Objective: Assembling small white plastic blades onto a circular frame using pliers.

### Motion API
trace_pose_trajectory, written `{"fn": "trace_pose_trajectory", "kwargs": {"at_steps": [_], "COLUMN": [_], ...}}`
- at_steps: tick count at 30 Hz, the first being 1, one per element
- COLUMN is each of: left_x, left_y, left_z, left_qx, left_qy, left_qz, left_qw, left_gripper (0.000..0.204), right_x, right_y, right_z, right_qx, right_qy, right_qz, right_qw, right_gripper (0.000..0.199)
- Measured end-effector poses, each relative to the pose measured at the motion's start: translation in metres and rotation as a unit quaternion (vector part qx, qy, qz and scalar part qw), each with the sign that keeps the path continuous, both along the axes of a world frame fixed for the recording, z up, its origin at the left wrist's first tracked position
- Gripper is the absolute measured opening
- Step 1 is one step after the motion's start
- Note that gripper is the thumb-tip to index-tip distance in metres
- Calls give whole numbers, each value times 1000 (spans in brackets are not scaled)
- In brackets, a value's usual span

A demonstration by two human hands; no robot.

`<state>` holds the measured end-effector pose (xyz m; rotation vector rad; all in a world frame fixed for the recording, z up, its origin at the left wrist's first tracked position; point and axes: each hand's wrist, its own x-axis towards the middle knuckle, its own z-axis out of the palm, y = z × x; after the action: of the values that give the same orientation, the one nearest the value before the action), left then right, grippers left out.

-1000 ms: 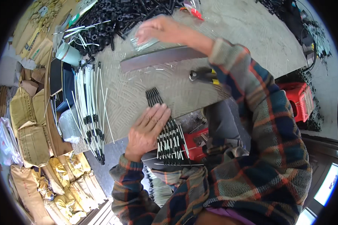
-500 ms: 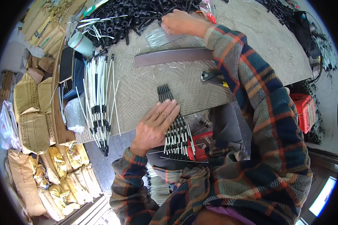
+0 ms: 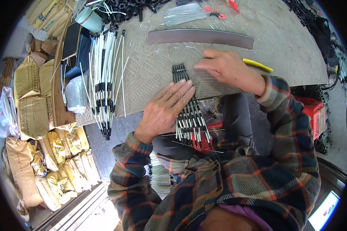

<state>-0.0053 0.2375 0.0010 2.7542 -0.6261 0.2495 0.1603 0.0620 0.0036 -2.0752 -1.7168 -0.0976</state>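
Note:
My left hand (image 3: 162, 109) lies flat with its fingers stretched over a row of black-and-white thin rods (image 3: 191, 119). The black ends of the rods rest on the table beyond my fingertips; the other ends reach past the table's front edge over my lap. My right hand (image 3: 229, 70) is just right of the black ends, above the table and apart from them. Its fingers are pinched and slightly blurred, and anything between them is too small to make out. Behind it is a yellow handle (image 3: 258, 64) of a tool mostly hidden by the hand.
A flat brownish bar (image 3: 200, 37) lies across the table, with a stack of thin clear strips (image 3: 184, 14) behind. To the left are another bundle of black-and-white rods (image 3: 103, 81) and a pale green cup (image 3: 89, 19). Black plastic parts (image 3: 129, 8) are heaped at the back.
My right hand has come back from the clear strips toward the black rod ends. My left hand stays on the rods. The whole view has shifted, showing the table higher.

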Motion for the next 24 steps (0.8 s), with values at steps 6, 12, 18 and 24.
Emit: {"fn": "trace_pose_trajectory", "kwargs": {"at_steps": [6, 12, 18, 24], "left_x": [-1, -1, 0, 0], "left_y": [-1, -4, -4, -3], "left_z": [-2, 0, 0, -1], "left_qx": [-6, 11, 14, 17], "left_qy": [3, 1, 5, 9], "left_qz": [11, 19, 22, 25], "left_qw": [1000, 1000, 1000, 999], "left_gripper": [51, 48, 47, 48], "right_x": [-5, -2, -1, 9], "right_y": [-7, -13, -9, 1], "right_z": [-7, -9, -8, -17], "right_qx": [-9, 7, 0, 27], "right_qy": [-42, -79, -97, -105], "right_qz": [-78, -94, -84, -48], "right_qw": [996, 992, 992, 993], "right_gripper": [22, 26, 28, 26]}}
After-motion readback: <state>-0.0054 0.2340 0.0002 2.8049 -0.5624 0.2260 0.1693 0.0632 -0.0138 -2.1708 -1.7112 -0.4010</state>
